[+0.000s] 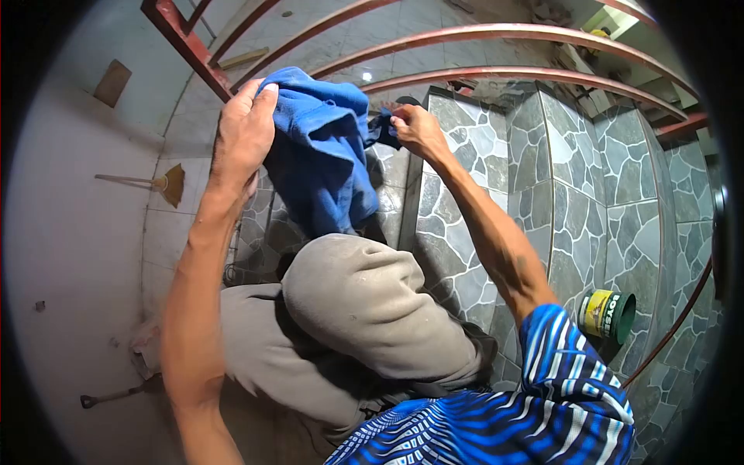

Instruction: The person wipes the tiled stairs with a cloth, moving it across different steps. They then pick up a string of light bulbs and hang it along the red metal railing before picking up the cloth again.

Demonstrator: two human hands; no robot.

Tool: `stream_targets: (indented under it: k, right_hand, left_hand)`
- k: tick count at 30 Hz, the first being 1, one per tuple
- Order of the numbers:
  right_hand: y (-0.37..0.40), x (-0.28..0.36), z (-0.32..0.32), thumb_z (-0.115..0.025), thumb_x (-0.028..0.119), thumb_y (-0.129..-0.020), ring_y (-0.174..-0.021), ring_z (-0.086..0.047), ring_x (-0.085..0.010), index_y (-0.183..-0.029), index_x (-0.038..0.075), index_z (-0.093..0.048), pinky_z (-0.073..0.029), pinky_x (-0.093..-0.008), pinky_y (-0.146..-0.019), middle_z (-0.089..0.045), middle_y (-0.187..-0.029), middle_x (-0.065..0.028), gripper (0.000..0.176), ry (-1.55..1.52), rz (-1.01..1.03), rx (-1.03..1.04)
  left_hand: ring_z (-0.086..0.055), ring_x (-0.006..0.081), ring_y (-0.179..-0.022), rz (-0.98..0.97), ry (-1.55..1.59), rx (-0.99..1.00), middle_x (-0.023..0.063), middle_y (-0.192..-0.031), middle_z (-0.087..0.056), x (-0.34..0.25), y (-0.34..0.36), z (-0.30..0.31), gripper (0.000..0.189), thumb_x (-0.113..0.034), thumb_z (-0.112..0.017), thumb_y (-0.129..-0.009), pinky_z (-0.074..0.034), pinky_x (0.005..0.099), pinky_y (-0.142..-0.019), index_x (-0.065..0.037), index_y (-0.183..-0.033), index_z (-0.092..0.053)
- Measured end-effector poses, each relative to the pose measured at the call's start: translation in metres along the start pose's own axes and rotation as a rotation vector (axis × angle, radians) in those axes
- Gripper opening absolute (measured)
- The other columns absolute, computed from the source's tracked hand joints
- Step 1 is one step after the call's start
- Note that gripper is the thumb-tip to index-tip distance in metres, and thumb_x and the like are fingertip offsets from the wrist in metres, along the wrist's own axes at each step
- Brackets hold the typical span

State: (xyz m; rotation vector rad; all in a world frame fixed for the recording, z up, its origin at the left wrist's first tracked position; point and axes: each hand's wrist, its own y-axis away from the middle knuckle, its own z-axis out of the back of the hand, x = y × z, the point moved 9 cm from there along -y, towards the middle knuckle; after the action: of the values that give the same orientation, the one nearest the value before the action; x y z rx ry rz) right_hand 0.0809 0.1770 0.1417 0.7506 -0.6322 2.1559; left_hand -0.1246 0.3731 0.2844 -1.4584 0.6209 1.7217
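A crumpled blue cloth (325, 147) hangs in folds in front of my bent knees, its lower end close over the knee. My left hand (246, 132) grips its upper left edge, thumb pressed on top of the fabric. At the other side, my right hand (418, 132) pinches a darker blue piece of fabric (381, 130) between thumb and fingers, right against the cloth's right edge. Both arms are stretched forward, with the red metal railing (465, 74) just beyond the hands.
Stone-patterned tiles (457, 232) cover the stepped surfaces to my right. A green and yellow paint bucket (608, 314) lies tilted there, near a reddish hose (674, 329). By the left wall are a broom (167, 186) and a dark-handled tool (101, 400). A brown board piece (113, 83) is farther up.
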Motion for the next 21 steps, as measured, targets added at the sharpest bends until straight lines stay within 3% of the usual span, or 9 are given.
stream_targets:
  k: [3, 5, 11, 13, 15, 16, 19, 20, 21]
  right_hand:
    - [0.035, 0.023, 0.005, -0.066, 0.037, -0.095, -0.089, -0.069, -0.0253, -0.103, 0.0, -0.072, -0.054, -0.0383, -0.081, -0.074, -0.097, -0.0136, 0.039, -0.68, -0.241, 0.131]
    - [0.065, 0.072, 0.007, -0.067, 0.042, -0.096, -0.089, -0.067, -0.02, -0.11, 0.0, -0.07, -0.054, -0.0374, -0.08, -0.073, -0.103, -0.0098, 0.045, -0.805, -0.063, 0.244]
    - [0.057, 0.109, 0.047, -0.069, 0.027, -0.095, -0.075, -0.066, -0.0189, -0.103, 0.0, -0.072, -0.052, -0.033, -0.069, -0.07, -0.083, -0.0143, 0.028, -0.264, 0.182, 0.228]
    - [0.041, 0.094, 0.073, -0.069, 0.029, -0.096, -0.07, -0.062, -0.0168, -0.101, 0.001, -0.072, -0.05, -0.0322, -0.065, -0.067, -0.076, -0.0132, 0.029, -0.381, 0.231, 0.086]
    - [0.027, 0.102, 0.107, -0.066, 0.026, -0.1, -0.07, -0.048, -0.0059, -0.104, 0.0, -0.069, -0.042, -0.0235, -0.062, -0.057, -0.075, 0.0038, 0.026, -0.353, 0.275, 0.036]
    - [0.022, 0.114, 0.125, -0.067, 0.034, -0.097, -0.064, -0.058, -0.0151, -0.101, 0.001, -0.071, -0.048, -0.033, -0.06, -0.064, -0.07, -0.0115, 0.033, -0.279, 0.224, 0.054]
    - [0.004, 0.128, 0.148, -0.061, 0.04, -0.1, -0.077, -0.061, -0.0134, -0.11, -0.001, -0.07, -0.05, -0.0283, -0.07, -0.07, -0.084, -0.0104, 0.044, -0.189, 0.226, 0.125]
    - [0.002, 0.131, 0.149, -0.061, 0.045, -0.1, -0.084, -0.062, -0.0126, -0.115, -0.002, -0.069, -0.05, -0.0262, -0.075, -0.071, -0.09, -0.0066, 0.05, -0.242, 0.252, 0.137]
    - [-0.001, 0.127, 0.149, -0.06, 0.047, -0.1, -0.085, -0.062, -0.012, -0.116, -0.002, -0.069, -0.05, -0.0261, -0.075, -0.07, -0.09, -0.0052, 0.052, -0.3, 0.219, 0.146]
  left_hand:
    - [-0.059, 0.0097, -0.092, 0.038, 0.233, -0.074, 0.0042, -0.102, -0.067, -0.001, 0.003, -0.002, 0.033, -0.023, -0.048, -0.105, -0.047, 0.0262, -0.086, 0.003, -0.119, -0.062]
    - [-0.061, 0.0114, -0.096, 0.035, 0.283, -0.043, 0.0065, -0.105, -0.067, 0.0, 0.002, -0.01, 0.033, -0.023, -0.045, -0.106, -0.048, 0.0275, -0.09, 0.003, -0.12, -0.061]
    - [-0.062, 0.0162, -0.089, 0.009, 0.037, -0.067, 0.0098, -0.099, -0.068, 0.017, -0.019, -0.017, 0.035, -0.028, -0.045, -0.104, -0.05, 0.0338, -0.08, -0.001, -0.117, -0.063]
    - [-0.066, 0.0313, -0.086, -0.113, -0.276, -0.177, 0.0196, -0.095, -0.07, 0.007, -0.028, -0.008, 0.032, -0.028, -0.047, -0.099, -0.05, 0.042, -0.077, -0.003, -0.102, -0.067]
    - [-0.066, 0.0393, -0.088, -0.121, -0.476, -0.151, 0.0232, -0.095, -0.069, 0.003, -0.032, -0.01, 0.031, -0.027, -0.049, -0.096, -0.05, 0.0452, -0.078, -0.003, -0.093, -0.067]
    - [-0.064, 0.0436, -0.089, -0.143, -0.551, -0.171, 0.0229, -0.089, -0.068, -0.006, -0.028, -0.017, 0.026, -0.022, -0.05, -0.093, -0.05, 0.0476, -0.077, -0.002, -0.081, -0.063]
    - [-0.063, 0.0429, -0.085, -0.377, -0.707, -0.013, 0.0198, -0.081, -0.065, -0.022, -0.03, -0.04, 0.022, -0.017, -0.05, -0.092, -0.049, 0.0471, -0.078, -0.001, -0.081, -0.06]
    - [-0.061, 0.0415, -0.086, -0.73, -0.97, 0.141, 0.0201, -0.082, -0.063, -0.016, -0.03, -0.057, 0.021, -0.014, -0.047, -0.093, -0.048, 0.0445, -0.08, 0.001, -0.084, -0.058]
    - [-0.059, 0.0341, -0.082, -0.671, -0.795, 0.172, 0.0172, -0.081, -0.061, -0.007, -0.034, -0.055, 0.022, -0.016, -0.046, -0.094, -0.046, 0.0416, -0.078, 0.001, -0.086, -0.058]
